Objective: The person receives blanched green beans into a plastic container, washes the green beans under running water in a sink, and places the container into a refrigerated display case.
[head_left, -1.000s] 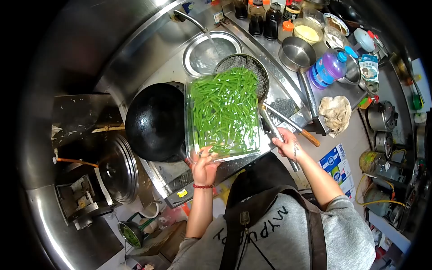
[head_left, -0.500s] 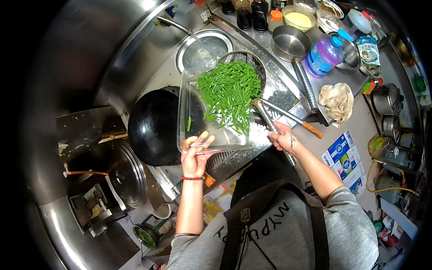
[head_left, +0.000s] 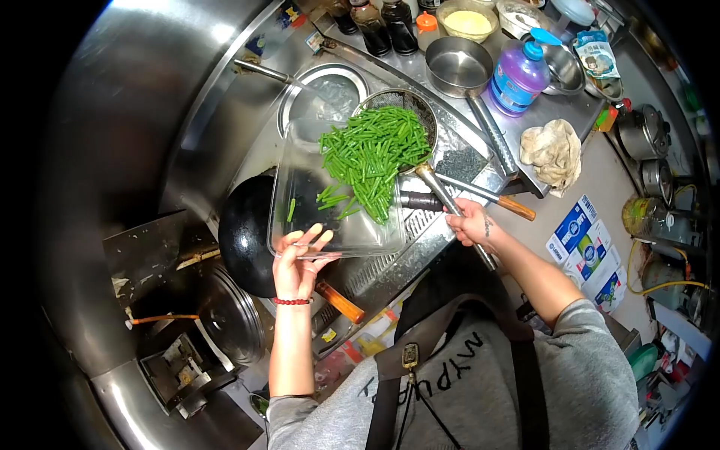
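Observation:
My left hand (head_left: 298, 262) grips the near left edge of a clear plastic container (head_left: 337, 241), thumb and fingers over its rim. Cut green beans (head_left: 379, 154) are heaped towards its far right side, overlapping a round mesh strainer (head_left: 429, 112). One bean piece lies apart at the left. My right hand (head_left: 471, 225) is closed around a long metal handle (head_left: 442, 189); the beans hide what its far end joins. Beside it lies another handle with a wooden tip (head_left: 516, 208). Below and left of the container is a black wok (head_left: 244, 236), partly covered by it, with a wooden handle (head_left: 341, 301).
A metal basin (head_left: 289, 112) stands under a faucet (head_left: 262, 71) at the back. To the right are a saucepan (head_left: 459, 66), a purple bottle (head_left: 517, 79) and a crumpled cloth (head_left: 553, 154). Dark sauce bottles (head_left: 397, 28) line the back. A large lid (head_left: 229, 319) sits at left.
The camera view has shifted and turned slightly. A few beans are now spread further across the container's floor, near its middle. Both hands keep their holds.

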